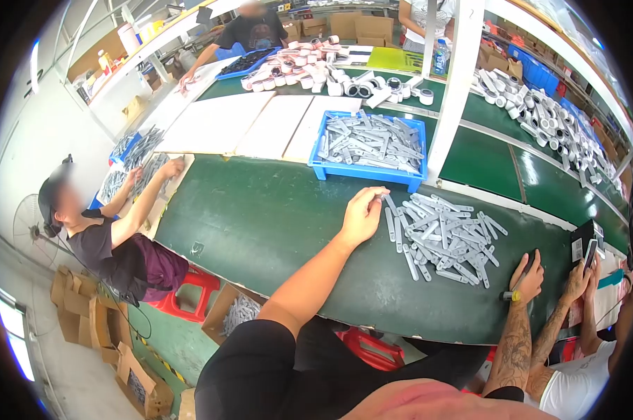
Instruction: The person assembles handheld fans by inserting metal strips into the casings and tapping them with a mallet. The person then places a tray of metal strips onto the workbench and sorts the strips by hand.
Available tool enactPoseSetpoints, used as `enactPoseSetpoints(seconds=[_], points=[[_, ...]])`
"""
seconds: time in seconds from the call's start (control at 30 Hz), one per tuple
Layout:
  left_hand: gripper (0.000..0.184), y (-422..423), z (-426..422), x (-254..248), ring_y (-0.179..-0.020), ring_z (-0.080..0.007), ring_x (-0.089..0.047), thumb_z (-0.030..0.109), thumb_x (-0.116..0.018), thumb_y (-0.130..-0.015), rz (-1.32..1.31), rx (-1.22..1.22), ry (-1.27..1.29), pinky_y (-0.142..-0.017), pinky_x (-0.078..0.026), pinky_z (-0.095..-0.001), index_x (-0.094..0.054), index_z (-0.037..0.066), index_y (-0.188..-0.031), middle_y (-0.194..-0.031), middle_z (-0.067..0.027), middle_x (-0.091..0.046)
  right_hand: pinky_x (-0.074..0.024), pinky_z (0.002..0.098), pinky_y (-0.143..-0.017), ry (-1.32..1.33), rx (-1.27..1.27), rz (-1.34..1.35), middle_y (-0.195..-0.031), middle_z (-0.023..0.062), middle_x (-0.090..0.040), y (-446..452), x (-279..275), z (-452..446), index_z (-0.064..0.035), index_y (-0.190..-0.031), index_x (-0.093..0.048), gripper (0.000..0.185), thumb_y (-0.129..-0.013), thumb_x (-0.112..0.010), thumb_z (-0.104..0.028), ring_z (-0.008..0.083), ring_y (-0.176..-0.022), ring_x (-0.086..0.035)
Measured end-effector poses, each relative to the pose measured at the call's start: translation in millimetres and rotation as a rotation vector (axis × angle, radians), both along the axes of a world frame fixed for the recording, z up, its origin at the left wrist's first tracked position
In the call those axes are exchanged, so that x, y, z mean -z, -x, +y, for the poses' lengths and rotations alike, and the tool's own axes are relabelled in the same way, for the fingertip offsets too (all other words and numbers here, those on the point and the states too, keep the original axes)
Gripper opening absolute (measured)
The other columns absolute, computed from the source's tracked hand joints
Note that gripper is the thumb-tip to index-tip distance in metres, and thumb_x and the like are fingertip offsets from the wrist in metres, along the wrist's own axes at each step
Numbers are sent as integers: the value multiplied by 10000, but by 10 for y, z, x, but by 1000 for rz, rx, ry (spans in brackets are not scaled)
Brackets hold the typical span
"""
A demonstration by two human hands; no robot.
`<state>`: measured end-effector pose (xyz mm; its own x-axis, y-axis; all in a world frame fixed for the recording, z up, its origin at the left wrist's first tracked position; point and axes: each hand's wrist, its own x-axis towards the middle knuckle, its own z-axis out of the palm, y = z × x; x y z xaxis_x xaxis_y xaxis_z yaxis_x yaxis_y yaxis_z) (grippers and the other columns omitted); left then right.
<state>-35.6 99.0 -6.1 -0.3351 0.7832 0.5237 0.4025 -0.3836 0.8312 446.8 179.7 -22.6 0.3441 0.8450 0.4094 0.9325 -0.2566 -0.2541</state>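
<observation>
A loose pile of slim grey plastic strips (446,234) lies on the green table in front of me. At the pile's upper left edge, my left hand (363,215) is closed, with thumb and fingertips pinching the end of one grey strip (390,204). Right of the pile, near the table's front edge, my right hand (530,278) is wrapped round a dark tool. A yellowish end piece (512,296) shows below that hand; the tool's exact kind is hidden by my fingers.
Behind the pile stands a blue bin (369,170) full of grey strips. A white post (454,98) rises beside it. At my right, a co-worker's hands (584,276) hold a dark device near a black box (586,241). Another person (99,231) handles strips at the left.
</observation>
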Motion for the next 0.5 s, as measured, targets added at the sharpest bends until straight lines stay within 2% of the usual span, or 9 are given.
enactPoseSetpoints(seconds=[0.07,0.13,0.43,0.5], points=[[294,12,0,-30,-805,-151,-620,-77,-527,-977,16,-22,-106,-733,-512,-275,-710,45,-1173,-1022,-81,-675,-416,593,-1050,-1,-6,4,-1424,124,-583,6,-10,-8,-284,-1561,-466,553,-1083,-449,-560,351,-1328,-541],[304,12,21,-20,-808,-154,-622,-81,-511,-962,16,-27,-98,-748,-515,-275,-708,42,-1160,-1021,-78,-675,-411,593,-1055,-6,-6,8,-1425,121,-583,9,-12,-8,-284,-1562,-465,552,-1084,-449,-558,348,-1332,-537],[286,70,53,146,-838,-83,-590,-90,-489,-966,-224,78,20,-770,-500,-242,-691,31,-1127,-995,-39,-647,-401,594,-1067,-17,-3,15,-1428,111,-585,13,-1,-4,-295,-1560,-467,543,-1083,-456,-555,342,-1344,-530],[275,66,63,138,-845,-73,-585,-90,-481,-973,-360,95,89,-777,-497,-233,-681,28,-1121,-995,-25,-642,-401,594,-1068,-12,-4,15,-1431,112,-584,18,-4,-7,-297,-1561,-466,543,-1083,-458,-554,342,-1345,-530]])
